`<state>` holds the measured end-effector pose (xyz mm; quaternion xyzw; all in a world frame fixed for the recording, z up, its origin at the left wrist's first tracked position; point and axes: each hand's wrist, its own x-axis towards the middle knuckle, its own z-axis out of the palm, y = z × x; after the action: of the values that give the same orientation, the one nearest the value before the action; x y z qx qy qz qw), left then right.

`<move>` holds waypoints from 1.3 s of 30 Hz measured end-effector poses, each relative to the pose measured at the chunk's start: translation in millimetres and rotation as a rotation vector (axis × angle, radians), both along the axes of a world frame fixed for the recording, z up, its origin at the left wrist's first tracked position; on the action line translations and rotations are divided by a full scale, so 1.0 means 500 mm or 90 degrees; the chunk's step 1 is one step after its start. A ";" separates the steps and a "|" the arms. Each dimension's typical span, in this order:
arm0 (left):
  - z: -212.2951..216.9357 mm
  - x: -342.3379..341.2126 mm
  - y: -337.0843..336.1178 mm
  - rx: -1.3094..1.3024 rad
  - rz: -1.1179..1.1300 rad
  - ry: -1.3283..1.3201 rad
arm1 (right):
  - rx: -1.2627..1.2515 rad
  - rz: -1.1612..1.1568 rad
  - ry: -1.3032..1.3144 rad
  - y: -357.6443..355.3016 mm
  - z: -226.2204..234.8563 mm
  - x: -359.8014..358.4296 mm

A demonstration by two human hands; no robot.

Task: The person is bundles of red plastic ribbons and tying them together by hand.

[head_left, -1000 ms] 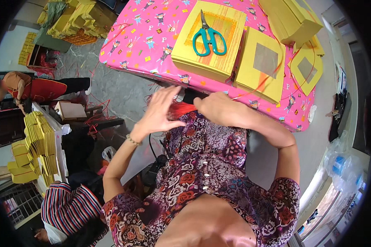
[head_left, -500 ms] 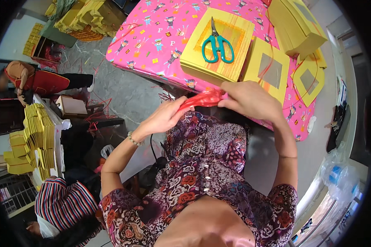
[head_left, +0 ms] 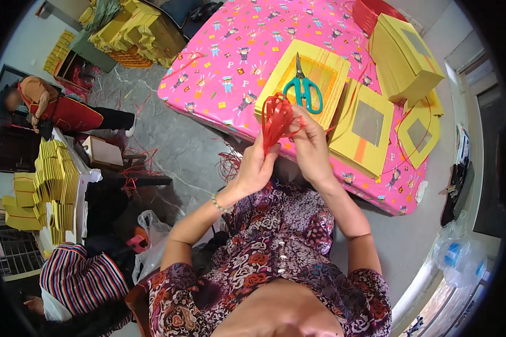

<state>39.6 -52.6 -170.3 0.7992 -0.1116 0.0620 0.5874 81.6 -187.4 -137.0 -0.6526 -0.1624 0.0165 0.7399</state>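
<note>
A looped bundle of red ribbon (head_left: 276,121) stands upright above the near edge of the table. My left hand (head_left: 257,167) is closed round its lower end. My right hand (head_left: 311,147) is beside it, fingers bent together at the bundle's right side with red strands at the fingertips. Just beyond the bundle, teal-handled scissors (head_left: 311,95) lie on a stack of flat yellow card pieces (head_left: 271,73). The bundle partly covers that stack's near corner.
The table (head_left: 208,84) has a pink patterned cover. On its right are a yellow card frame (head_left: 360,154) with a grey window and a standing yellow box (head_left: 396,67). At left, one person (head_left: 67,112) stands and another (head_left: 84,275) in stripes is near stacked yellow pieces (head_left: 56,180).
The red ribbon bundle has gone from stretched sideways between both hands to upright and looped in my left hand. My right hand has moved left and turned, close beside it.
</note>
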 end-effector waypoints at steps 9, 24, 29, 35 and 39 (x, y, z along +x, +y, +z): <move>0.000 -0.006 -0.052 -0.026 0.098 -0.143 | 0.127 -0.003 0.051 0.046 0.020 -0.027; 0.215 -0.028 0.055 -0.623 -0.037 -0.106 | -0.172 0.308 -0.155 0.096 -0.057 -0.099; 0.309 -0.061 0.128 -0.645 -0.070 -0.305 | -0.146 0.440 -0.095 0.129 -0.194 -0.154; 0.323 -0.088 0.285 -0.574 0.087 -0.396 | -0.238 0.433 -0.148 0.077 -0.327 -0.128; 0.261 -0.096 0.420 -0.452 0.232 -0.368 | -0.329 0.383 -0.080 0.016 -0.300 -0.074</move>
<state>-8.5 157.5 -39.6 0.5063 -0.1007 0.4172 0.7480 44.6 -179.4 -286.9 -0.7401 -0.3821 0.2328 0.5021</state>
